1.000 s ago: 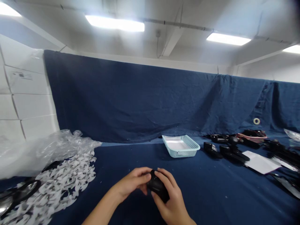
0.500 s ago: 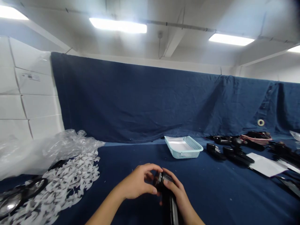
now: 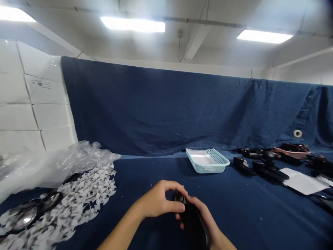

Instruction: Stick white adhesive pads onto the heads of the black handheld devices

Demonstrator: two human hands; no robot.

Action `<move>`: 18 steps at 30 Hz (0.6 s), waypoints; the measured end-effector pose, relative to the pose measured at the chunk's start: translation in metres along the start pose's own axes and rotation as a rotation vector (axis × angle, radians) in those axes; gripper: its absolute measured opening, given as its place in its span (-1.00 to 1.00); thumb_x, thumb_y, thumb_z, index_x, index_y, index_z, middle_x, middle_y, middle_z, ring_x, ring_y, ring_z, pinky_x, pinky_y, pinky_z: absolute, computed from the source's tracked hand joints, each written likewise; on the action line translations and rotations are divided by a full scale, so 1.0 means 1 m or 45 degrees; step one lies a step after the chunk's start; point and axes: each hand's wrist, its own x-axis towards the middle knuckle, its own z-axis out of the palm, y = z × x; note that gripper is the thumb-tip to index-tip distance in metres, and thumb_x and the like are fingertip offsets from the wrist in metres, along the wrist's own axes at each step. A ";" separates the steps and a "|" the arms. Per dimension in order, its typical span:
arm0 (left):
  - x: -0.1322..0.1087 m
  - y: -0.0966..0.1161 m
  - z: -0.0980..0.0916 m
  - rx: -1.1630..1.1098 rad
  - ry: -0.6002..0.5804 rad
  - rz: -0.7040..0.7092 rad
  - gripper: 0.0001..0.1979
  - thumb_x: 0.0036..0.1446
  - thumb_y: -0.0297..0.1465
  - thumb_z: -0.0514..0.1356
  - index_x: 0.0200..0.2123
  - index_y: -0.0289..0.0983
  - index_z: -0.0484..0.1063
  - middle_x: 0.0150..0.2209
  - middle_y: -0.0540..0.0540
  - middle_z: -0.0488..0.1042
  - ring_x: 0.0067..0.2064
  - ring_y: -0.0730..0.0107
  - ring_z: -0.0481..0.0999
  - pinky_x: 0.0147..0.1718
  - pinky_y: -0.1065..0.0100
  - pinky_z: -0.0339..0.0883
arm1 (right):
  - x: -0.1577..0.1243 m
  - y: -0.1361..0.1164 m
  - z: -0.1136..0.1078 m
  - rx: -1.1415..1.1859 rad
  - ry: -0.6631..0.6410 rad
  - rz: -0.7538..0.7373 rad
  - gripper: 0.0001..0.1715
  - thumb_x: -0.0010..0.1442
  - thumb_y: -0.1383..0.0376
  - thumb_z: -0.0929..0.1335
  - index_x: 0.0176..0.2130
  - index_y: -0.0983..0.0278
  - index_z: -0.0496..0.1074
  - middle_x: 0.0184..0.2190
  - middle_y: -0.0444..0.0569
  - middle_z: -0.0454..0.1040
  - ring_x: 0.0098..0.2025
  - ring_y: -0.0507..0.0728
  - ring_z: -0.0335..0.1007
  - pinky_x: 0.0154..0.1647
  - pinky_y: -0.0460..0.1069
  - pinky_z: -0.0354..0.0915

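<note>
Spanning the lower frame, the counter (image 3: 145, 231) bears white scraps (image 3: 87, 194) at lower left and a light-blue basket (image 3: 209, 169) right of centre. At bottom centre, the right hand (image 3: 208, 217) holds a black object (image 3: 193, 224) in a wrapped grip; the left hand (image 3: 161, 199) pinches its upper end.

Within one second, turned the black object (image 3: 194, 224) between left hand (image 3: 158, 202) and right hand (image 3: 208, 218) from short rounded outline to long body; since half a second ago, shifted right hand from its top to its side.
</note>
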 end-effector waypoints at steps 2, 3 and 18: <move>0.001 -0.003 0.001 -0.003 0.078 -0.052 -0.58 0.06 -0.30 0.36 0.02 -0.11 0.48 0.15 -0.06 0.41 0.20 0.16 0.34 0.19 0.21 0.14 | 0.003 -0.001 0.000 -0.020 0.010 -0.096 -0.27 -0.01 0.06 0.47 0.06 0.35 0.34 -0.43 0.04 0.58 -0.48 0.20 0.52 -0.58 -0.02 0.39; 0.002 -0.005 0.002 0.019 0.132 -0.088 -0.55 0.08 -0.26 0.34 0.07 -0.10 0.44 0.18 -0.06 0.38 0.20 0.16 0.33 0.19 0.20 0.15 | 0.003 -0.002 0.000 -0.035 0.019 -0.143 -0.18 -0.06 0.08 0.51 0.11 0.32 0.28 -0.40 0.03 0.59 -0.46 0.22 0.53 -0.59 -0.01 0.40; 0.001 -0.003 -0.002 0.191 0.160 -0.183 -0.31 -0.09 -0.38 0.41 0.16 -0.04 0.36 0.21 -0.09 0.32 0.19 0.04 0.29 0.08 0.10 0.26 | -0.009 -0.009 0.012 -0.155 0.226 -0.375 -0.15 -0.10 0.05 0.53 0.11 0.29 0.31 -0.37 0.02 0.58 -0.42 0.21 0.50 -0.59 -0.01 0.39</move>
